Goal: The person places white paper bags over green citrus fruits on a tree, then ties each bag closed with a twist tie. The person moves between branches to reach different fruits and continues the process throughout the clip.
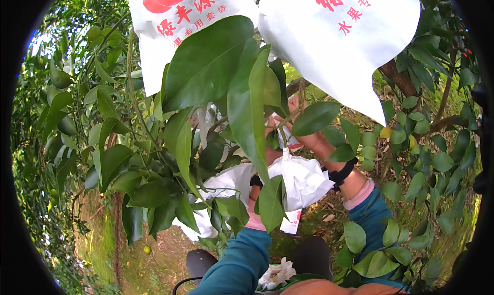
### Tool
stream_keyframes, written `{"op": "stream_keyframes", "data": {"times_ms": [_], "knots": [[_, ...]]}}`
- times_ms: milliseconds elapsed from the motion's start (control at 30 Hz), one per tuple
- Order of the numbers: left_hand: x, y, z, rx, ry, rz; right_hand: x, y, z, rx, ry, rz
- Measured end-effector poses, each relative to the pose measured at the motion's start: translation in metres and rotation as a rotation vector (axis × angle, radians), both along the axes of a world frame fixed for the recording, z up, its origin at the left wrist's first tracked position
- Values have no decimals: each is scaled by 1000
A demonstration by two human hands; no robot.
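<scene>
My right hand reaches in among the branches, its fingers bent and partly behind leaves and a twig. Close beside it, my left hand is mostly hidden by a long green leaf. A piece of white paper bag with red print shows between and below the hands; whether either one grips it is unclear. Nearer to me, a white paper fruit bag hangs from a twig, gathered at its neck. Another white bag lies across the left wrist's side, partly covered by leaves.
Two large white paper bags, one at upper left and one at upper right, bear red writing and hang close to the camera. Leafy branches surround both arms. Below are a white crumpled bundle and my dark shoes.
</scene>
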State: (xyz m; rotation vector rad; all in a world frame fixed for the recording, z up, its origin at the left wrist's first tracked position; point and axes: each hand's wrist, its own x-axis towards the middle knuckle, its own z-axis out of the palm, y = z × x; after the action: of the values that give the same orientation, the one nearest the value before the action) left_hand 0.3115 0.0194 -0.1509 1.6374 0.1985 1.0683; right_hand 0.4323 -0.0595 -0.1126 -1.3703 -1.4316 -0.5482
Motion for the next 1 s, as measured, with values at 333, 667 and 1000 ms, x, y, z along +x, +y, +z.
{"op": "stream_keyframes", "data": {"times_ms": [333, 667, 1000], "knots": [[-18, 13, -17, 105, 46, -29, 32, 14, -11, -185, 229, 313], [-29, 29, -33, 247, 213, 27, 21, -3, 7, -195, 213, 308], [-37, 0, -6, 73, 33, -98, 20, -6, 13, -212, 214, 312]]}}
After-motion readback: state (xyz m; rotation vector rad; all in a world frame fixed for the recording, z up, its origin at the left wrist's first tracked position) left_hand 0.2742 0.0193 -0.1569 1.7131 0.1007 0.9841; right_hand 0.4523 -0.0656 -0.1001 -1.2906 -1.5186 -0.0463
